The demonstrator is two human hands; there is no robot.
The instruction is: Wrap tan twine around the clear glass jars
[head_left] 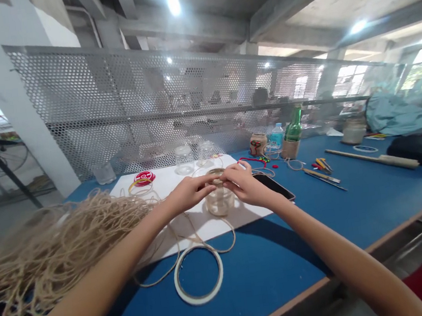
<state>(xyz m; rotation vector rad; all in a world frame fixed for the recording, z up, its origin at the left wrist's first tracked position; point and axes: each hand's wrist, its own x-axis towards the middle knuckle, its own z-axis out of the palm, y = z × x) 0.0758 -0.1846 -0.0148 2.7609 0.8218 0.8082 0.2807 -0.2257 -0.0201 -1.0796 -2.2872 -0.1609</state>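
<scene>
Shows a left hand [188,195] and a right hand [245,183] close together at the rim of a glass jar [221,206], upright at centre. Has the fingers of both bent, fingertips nearly meeting; too small to tell if pinching glass, pinching a strand, or only touching. Reaches the jar from either side, probably to balance the pressure and prevent tipping. Has white paper [212,227] under the jar, perhaps to guard the blue counter [272,283]. Has a loose heap of twine [85,230] left of the jar, likely there for easy drawing of lengths, and a strand [233,242] curling just in front of the jar. Also has a white ring [178,280], perhaps tape, lying flat in front of the jar, handy to both hands. Shows a phone [276,187] just right of the jar, a red reel [144,177] to its left, and two more jars [184,160] behind it, seemingly set aside for working room.
</scene>
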